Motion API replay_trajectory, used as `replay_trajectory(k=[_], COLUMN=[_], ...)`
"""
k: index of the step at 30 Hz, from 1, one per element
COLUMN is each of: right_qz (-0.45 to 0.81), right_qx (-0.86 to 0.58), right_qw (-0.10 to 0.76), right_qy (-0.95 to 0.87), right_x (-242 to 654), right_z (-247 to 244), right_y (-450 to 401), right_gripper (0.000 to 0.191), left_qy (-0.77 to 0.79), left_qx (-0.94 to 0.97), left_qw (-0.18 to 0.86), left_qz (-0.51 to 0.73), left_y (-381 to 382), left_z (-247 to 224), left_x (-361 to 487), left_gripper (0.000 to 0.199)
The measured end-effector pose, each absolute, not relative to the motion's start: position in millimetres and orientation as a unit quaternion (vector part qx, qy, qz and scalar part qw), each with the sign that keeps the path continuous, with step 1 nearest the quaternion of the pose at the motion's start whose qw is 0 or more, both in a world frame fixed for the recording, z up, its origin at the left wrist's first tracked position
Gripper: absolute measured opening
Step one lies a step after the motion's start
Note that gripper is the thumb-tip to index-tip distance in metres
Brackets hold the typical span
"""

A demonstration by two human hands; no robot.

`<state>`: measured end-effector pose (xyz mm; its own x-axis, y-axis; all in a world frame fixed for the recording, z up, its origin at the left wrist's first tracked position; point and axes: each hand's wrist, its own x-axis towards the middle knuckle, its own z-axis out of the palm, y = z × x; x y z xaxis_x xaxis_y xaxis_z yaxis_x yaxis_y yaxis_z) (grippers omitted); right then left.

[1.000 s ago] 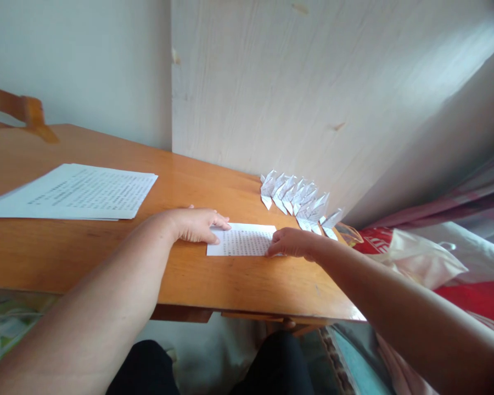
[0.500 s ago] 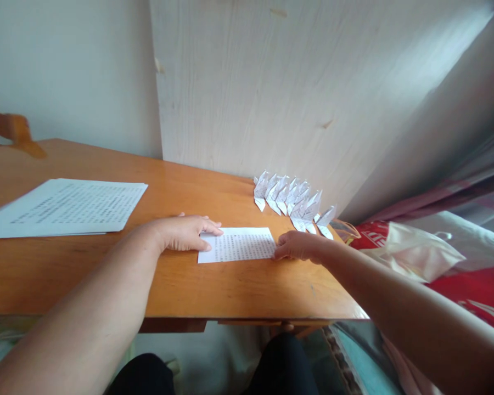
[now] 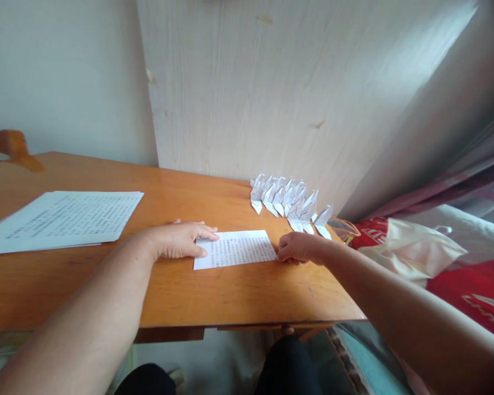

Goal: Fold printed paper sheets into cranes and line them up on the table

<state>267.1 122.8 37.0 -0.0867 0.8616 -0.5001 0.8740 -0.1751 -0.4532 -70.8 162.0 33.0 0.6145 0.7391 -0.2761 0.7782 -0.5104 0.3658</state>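
A small printed paper slip (image 3: 235,248) lies flat on the orange wooden table (image 3: 214,291). My left hand (image 3: 180,240) rests palm down on the slip's left end, fingers spread over its corner. My right hand (image 3: 297,247) sits at the slip's right edge with fingers curled, touching the paper's lower right corner. Just behind the slip, a row of several folded paper cranes (image 3: 288,201) made from printed paper stands along the table's back right.
A stack of printed sheets (image 3: 61,220) lies at the table's left. A pale wooden board (image 3: 271,99) leans behind the table. A red and white plastic bag (image 3: 411,252) sits to the right, off the table. My dark-trousered knees show below the table edge.
My right hand slid from the slip's lower middle to its right edge. The left hand stayed on the left end. The view shifted, so everything sits lower and further left.
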Motion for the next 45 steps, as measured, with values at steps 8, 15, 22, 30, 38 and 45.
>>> replay_trajectory(k=[8,15,22,30,38,45], right_qz=[-0.366,-0.383,-0.377,-0.373,-0.295,-0.139], right_qx=[0.670,0.660,0.669,0.668,0.627,0.612], right_qw=[-0.010,-0.028,-0.061,-0.097,-0.204,-0.289], right_qy=[0.646,0.646,0.638,0.637,0.692,0.723], right_x=[270.0,274.8,273.9,267.3,243.1,225.2], right_z=[36.1,30.1,29.5,29.5,39.6,18.8], right_y=[121.1,122.5,119.1,113.4,137.7,151.1], right_gripper=[0.011,0.010,0.010,0.007,0.005,0.019], left_qy=[0.431,0.419,0.439,0.453,0.471,0.496], left_qx=[0.870,0.877,0.867,0.865,0.858,0.850], left_qw=[0.236,0.230,0.231,0.215,0.203,0.178], left_qz=[-0.039,-0.042,-0.050,-0.022,-0.019,-0.025], left_y=[164.4,165.9,161.7,156.8,157.1,153.3], left_z=[30.1,28.7,31.6,37.5,35.3,33.0], left_x=[-73.5,-77.3,-74.4,-69.4,-67.8,-65.3], left_gripper=[0.062,0.062,0.061,0.065,0.088,0.106])
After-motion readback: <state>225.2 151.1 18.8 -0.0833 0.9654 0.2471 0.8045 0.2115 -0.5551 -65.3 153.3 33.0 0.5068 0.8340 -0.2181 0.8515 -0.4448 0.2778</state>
